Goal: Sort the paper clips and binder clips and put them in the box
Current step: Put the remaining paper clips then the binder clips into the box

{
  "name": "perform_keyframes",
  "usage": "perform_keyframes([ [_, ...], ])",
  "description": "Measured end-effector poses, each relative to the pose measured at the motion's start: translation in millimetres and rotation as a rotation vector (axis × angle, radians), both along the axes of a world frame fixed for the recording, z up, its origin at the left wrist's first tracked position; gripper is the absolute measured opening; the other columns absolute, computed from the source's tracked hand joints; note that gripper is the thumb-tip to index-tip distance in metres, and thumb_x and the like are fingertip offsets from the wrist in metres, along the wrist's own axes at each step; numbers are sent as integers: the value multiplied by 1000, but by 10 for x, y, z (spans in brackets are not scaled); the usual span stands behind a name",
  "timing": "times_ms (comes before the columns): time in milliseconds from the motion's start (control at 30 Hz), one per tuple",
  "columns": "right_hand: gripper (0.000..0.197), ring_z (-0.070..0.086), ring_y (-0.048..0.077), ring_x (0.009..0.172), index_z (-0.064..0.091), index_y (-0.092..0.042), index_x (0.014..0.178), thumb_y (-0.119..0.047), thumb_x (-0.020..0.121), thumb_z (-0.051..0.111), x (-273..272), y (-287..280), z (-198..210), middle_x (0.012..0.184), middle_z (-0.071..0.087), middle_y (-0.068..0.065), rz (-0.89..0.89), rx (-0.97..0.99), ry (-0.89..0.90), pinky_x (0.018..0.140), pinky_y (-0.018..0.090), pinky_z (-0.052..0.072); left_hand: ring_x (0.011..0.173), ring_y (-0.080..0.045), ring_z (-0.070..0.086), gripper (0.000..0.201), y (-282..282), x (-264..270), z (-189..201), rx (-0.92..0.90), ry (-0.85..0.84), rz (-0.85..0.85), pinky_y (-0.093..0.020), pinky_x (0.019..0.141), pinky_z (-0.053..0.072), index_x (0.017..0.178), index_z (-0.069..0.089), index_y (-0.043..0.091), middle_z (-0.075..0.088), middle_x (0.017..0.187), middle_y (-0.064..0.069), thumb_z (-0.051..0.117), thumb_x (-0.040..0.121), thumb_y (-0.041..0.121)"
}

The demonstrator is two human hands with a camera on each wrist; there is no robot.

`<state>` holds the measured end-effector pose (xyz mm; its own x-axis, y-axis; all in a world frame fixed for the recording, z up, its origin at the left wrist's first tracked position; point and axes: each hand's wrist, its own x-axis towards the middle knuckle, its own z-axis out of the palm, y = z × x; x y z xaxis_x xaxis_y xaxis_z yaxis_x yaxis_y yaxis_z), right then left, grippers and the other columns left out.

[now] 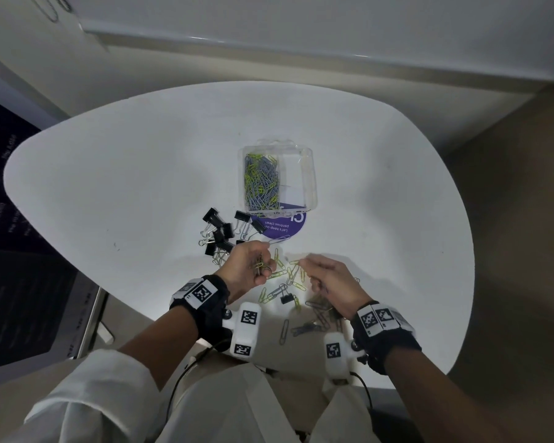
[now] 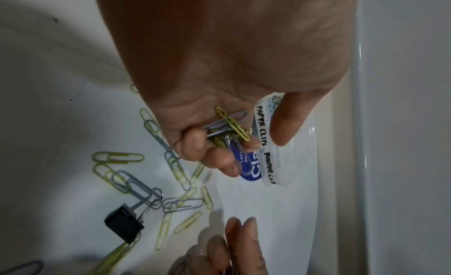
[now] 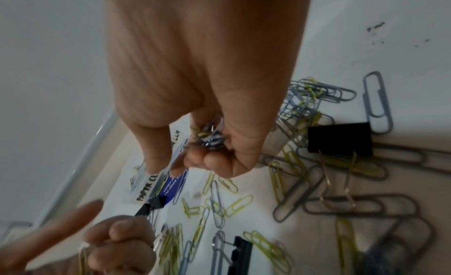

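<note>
1. Now left hand (image 1: 247,266) curls round a bunch of paper clips (image 2: 227,126); right hand (image 1: 333,279) clamps another bunch.
2. Box (image 1: 311,174) sits beyond on the surface (image 1: 141,174), paper clips filling its left half.
3. Loose clips (image 1: 288,276) lie between the hands; binder clips (image 1: 221,231) are left of the box.
4. Best to carry each bunch low over the left half and keep binder clips out.

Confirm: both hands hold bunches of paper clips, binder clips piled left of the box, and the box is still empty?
Not quite: the box is not empty. The head view shows grey and yellow paper clips filling its left compartment. The rest stands: left hand and right hand each hold a bunch, and the binder clips lie left of the box.
</note>
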<state>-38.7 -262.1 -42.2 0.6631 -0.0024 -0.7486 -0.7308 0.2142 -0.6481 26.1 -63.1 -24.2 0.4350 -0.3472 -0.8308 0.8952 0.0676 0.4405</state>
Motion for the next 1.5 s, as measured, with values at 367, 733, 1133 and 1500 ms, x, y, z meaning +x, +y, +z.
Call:
perform_keyframes([
  [367, 47, 70, 18, 65, 65, -17, 98, -18, 61, 94, 33, 85, -42, 57, 51, -9, 272, -405, -141, 55, 15, 42, 74, -13, 59, 32, 53, -18, -195, 534, -725, -655, -26, 67, 47, 88, 58, 16, 64, 86, 4, 63, 87, 48],
  [733, 35, 56, 16, 91, 61, -17, 102, -24, 75, 82, 56, 215, -198, 106, 59, -1, 500, -792, -171, 75, 26, 42, 98, -27, 58, 22, 21, -147, -259, 744, -1087, -1159, -35, 78, 46, 101, 58, 5, 50, 111, -8, 59, 93, 25],
  [1133, 9, 57, 0, 77, 66, -18, 84, -21, 85, 74, -51, 163, -158, 88, 65, -6, 430, -658, -298, 68, 7, 40, 86, -18, 52, 20, 84, -201, -317, 658, -920, -865, -26, 69, 35, 104, 52, 9, 54, 108, -4, 60, 92, 23],
  [1500, 18, 52, 16, 65, 53, -6, 82, 7, 92, 47, 35, 30, 59, 82, 67, 18, -355, 368, 74, 64, 24, 45, 61, -9, 54, 23, 174, -44, -124, 229, -422, -207, -20, 56, 43, 96, 66, 7, 57, 77, -1, 48, 100, 20],
])
